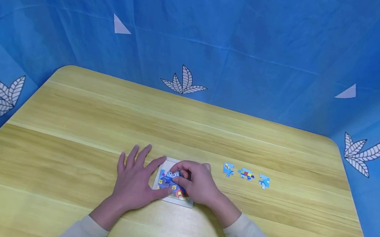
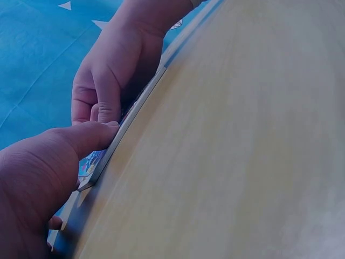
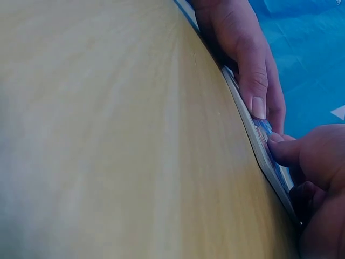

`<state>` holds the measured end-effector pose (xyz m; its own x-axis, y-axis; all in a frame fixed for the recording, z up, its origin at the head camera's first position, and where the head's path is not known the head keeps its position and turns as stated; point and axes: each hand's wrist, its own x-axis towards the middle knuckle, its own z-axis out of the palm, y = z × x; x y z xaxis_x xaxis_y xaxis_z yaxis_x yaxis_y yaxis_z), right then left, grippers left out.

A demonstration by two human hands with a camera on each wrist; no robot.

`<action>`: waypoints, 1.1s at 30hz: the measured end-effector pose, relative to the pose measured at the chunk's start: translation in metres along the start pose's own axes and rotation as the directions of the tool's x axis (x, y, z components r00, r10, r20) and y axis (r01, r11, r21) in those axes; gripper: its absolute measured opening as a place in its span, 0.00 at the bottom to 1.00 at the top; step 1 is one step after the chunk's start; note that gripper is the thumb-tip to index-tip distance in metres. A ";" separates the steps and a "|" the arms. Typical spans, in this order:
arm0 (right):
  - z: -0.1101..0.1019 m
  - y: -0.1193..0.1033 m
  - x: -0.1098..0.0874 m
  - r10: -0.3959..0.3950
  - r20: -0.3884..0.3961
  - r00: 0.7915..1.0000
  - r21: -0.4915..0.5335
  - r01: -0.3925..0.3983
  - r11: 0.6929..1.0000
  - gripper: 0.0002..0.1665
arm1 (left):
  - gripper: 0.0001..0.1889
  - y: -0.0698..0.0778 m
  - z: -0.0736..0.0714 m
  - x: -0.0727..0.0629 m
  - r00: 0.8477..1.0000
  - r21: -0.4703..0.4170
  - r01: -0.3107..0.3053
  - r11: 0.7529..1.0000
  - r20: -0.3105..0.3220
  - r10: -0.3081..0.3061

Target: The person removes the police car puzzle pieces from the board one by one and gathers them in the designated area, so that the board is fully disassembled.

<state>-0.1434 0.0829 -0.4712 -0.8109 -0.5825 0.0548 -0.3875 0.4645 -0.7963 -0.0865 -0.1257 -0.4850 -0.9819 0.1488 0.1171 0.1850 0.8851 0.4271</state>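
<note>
A small jigsaw puzzle in a white tray [image 1: 179, 202] lies on the table, its picture blue with red and yellow parts. My left hand [image 1: 133, 187] spreads its fingers along the tray's left side, with the thumb laid over the lower edge. Over the tray's upper part, my right hand [image 1: 199, 183] pinches a blue puzzle piece [image 1: 177, 174] between thumb and forefinger, low against the picture. In the right wrist view the left thumb and right thumb come close together over the tray [image 3: 253, 132]. Much of the picture is hidden by the right hand.
Three loose puzzle pieces lie in a row right of the tray: one blue [image 1: 228, 169], one with red and yellow [image 1: 246, 174], another blue [image 1: 264, 181]. The wooden table [image 1: 99, 111] ends at a blue curtain [image 1: 266, 34] behind it.
</note>
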 end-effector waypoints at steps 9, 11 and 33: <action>-0.003 0.001 -0.002 0.006 0.022 1.000 0.045 -0.007 0.999 0.08 | 0.46 0.000 0.001 -0.001 1.000 -0.003 0.012 1.000 0.018 -0.012; -0.003 0.002 -0.002 0.010 0.031 0.999 0.053 -0.011 0.999 0.09 | 0.45 0.000 0.000 0.000 1.000 -0.006 0.013 1.000 0.019 -0.012; -0.001 0.000 0.000 -0.032 0.015 0.999 -0.022 0.032 0.999 0.05 | 0.45 -0.001 0.000 0.000 1.000 -0.007 0.006 1.000 0.007 -0.006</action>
<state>-0.1438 0.0833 -0.4703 -0.7916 -0.6068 0.0716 -0.4233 0.4600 -0.7805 -0.0868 -0.1261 -0.4855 -0.9832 0.1468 0.1080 0.1795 0.8829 0.4339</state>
